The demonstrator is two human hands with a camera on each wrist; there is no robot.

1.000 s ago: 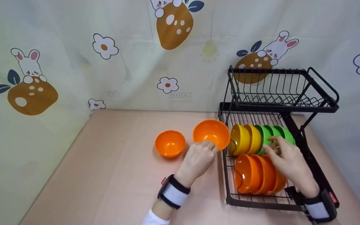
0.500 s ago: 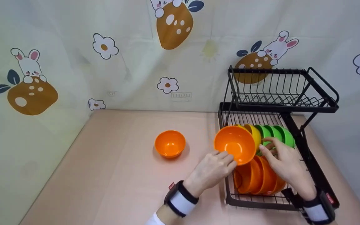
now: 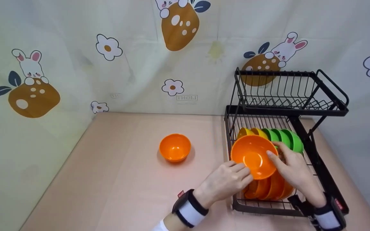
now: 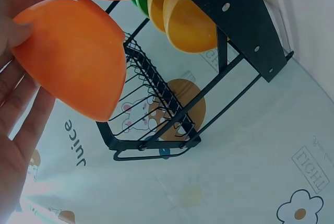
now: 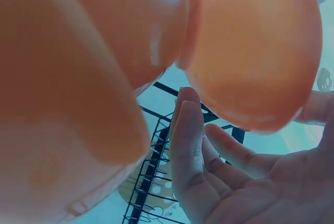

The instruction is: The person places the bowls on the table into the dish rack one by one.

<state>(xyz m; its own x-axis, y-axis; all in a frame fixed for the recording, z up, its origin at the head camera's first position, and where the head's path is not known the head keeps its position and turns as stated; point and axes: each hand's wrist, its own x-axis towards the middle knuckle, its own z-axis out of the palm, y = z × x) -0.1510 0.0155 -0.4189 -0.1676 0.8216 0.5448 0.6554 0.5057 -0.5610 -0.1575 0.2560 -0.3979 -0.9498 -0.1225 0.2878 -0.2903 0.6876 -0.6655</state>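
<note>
An orange bowl (image 3: 252,157) is held tilted over the front of the black dish rack (image 3: 268,210), its inside facing up toward the head view. My left hand (image 3: 225,183) pinches its near left rim; in the left wrist view the thumb lies on the bowl's (image 4: 75,57) outside. My right hand (image 3: 295,170) is at the right rim, thumb over the inside and fingers behind. From the right wrist, the curved fingers (image 5: 190,140) show below the bowl (image 5: 255,51). Several orange bowls (image 3: 276,187) stand on edge in the rack, partly hidden beneath.
Yellow bowls (image 3: 245,132) and green bowls (image 3: 295,141) stand on edge in the rack's back row. Above them is the upper wire shelf (image 3: 278,86). Another orange bowl (image 3: 175,148) sits on the table (image 3: 124,166), left of the rack. A patterned curtain (image 3: 133,64) hangs behind.
The left hand has carried the orange bowl rightward from the table beside the rack to above the rack's orange bowls. The right hand, earlier apart from it, now meets its right rim.
</note>
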